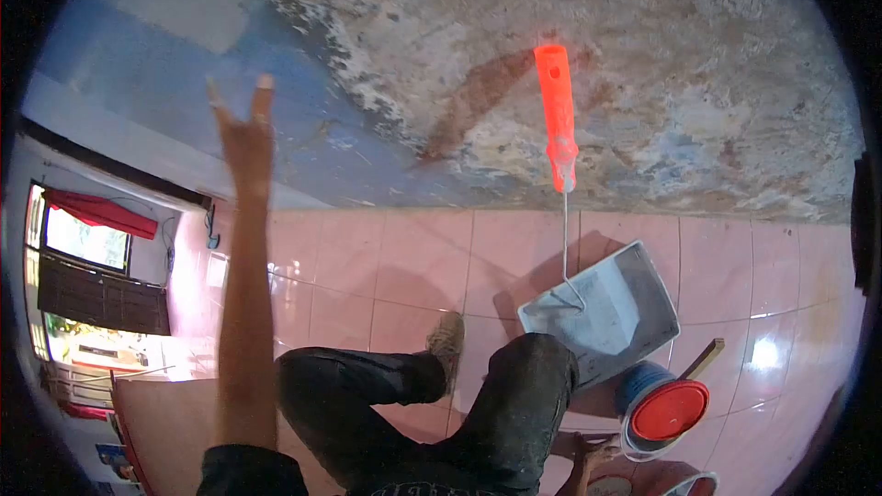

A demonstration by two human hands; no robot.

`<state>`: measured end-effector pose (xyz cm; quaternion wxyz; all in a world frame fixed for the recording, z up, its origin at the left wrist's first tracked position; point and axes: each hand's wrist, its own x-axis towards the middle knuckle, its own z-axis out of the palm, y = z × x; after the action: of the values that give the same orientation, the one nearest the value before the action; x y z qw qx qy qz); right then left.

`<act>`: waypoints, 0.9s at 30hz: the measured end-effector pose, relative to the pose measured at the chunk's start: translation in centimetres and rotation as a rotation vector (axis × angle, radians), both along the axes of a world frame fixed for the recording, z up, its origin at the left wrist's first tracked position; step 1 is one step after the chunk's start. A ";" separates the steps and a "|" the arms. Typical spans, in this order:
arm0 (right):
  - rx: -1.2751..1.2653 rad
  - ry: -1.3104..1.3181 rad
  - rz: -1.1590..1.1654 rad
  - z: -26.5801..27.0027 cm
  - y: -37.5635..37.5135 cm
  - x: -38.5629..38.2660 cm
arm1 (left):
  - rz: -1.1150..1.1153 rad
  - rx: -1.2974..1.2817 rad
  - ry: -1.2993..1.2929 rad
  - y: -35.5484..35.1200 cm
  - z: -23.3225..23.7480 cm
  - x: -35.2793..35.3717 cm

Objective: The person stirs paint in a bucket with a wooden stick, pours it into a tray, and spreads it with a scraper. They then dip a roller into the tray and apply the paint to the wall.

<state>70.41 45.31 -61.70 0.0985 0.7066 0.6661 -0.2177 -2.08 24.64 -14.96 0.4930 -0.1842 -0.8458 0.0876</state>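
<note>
My left hand (246,133) is raised in front of the patchy wall (606,28), two fingers stretched up and spread apart, nothing in it. My right hand (597,453) is low at the right, beside my leg, its fingers bent close to the rim of a bucket (646,383); what they grip cannot be made out. A red lid-like piece (671,410) and a wooden stick (704,358) sit at that bucket's top. Farther forward, a paint roller with an orange handle (555,110) stands up from a grey paint tray (650,280), its wire frame reaching down into the tray.
Pink tiles (413,262) cover the floor up to the wall. Another bucket (684,479) is partly visible at the bottom edge. My shoe (446,334) and bent knees (533,372) are close to the tray. A window (87,239) lies far left.
</note>
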 end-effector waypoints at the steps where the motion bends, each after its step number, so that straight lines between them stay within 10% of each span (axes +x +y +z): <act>1: -0.001 -0.003 0.003 0.0 0.0 -0.2 | 0.037 0.086 -0.067 0.7 -1.3 0.3; 2: -0.001 0.005 0.004 0.0 0.1 -0.3 | 0.077 0.171 -0.129 1.5 -2.5 0.6; 3: 0.000 0.009 0.005 0.0 -0.1 0.1 | -0.259 0.816 -0.567 7.2 -2.1 6.3; 14: -0.082 0.100 0.022 4.0 -0.3 -0.3 | -0.226 0.529 -0.536 15.2 -7.7 5.6; 27: 0.299 -0.132 0.291 -4.8 -1.5 7.3 | -0.370 0.481 -0.543 12.8 -8.1 7.8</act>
<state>77.74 43.80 -66.53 0.0664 0.6223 0.7781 -0.0530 5.73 37.40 -23.03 0.2881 -0.2292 -0.8942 -0.2546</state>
